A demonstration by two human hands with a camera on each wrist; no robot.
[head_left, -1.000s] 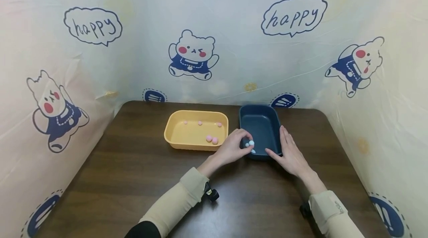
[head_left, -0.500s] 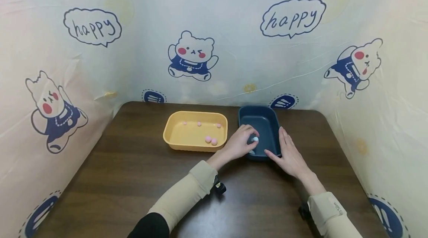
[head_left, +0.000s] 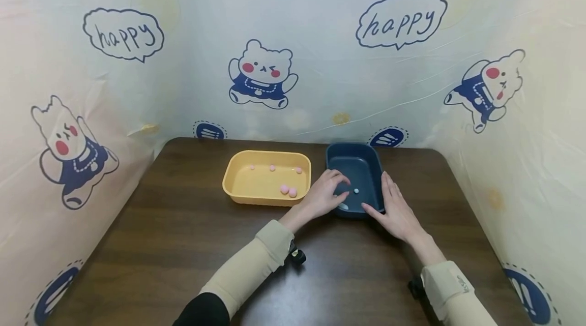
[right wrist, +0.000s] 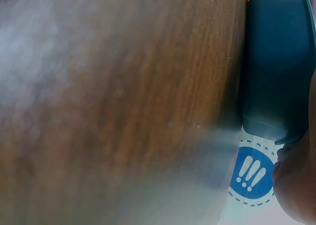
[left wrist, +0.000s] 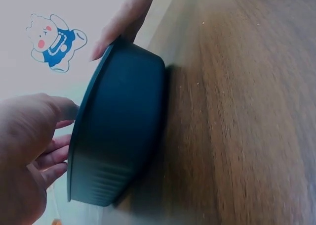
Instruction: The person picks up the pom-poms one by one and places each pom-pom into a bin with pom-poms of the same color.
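Note:
In the head view my left hand (head_left: 320, 195) reaches over the left rim of the dark blue tray (head_left: 352, 150). Thumb and fingers are spread apart, with nothing visible between the tips. Just right of those fingertips, a small light-blue ball (head_left: 356, 190) lies on the tray floor. A second pale-blue piece (head_left: 343, 206) shows near the tray's front left corner, partly hidden by the hand. Against the tray's right side my right hand (head_left: 397, 214) rests with straight fingers, its thumb at the front rim. Both wrist views show the tray's outer walls, not its contents.
A yellow tray (head_left: 247, 199) stands left of the blue one, holding several pink balls (head_left: 293, 192) of different sizes. Both sit toward the far edge of the brown wooden table (head_left: 192, 244). A printed cloth (head_left: 329, 71) surrounds the back and sides.
My left hand moved right, then drew back slightly with fingers parted. The light-blue ball at its fingertips is no longer there; one now lies on the tray floor. The right hand stayed put.

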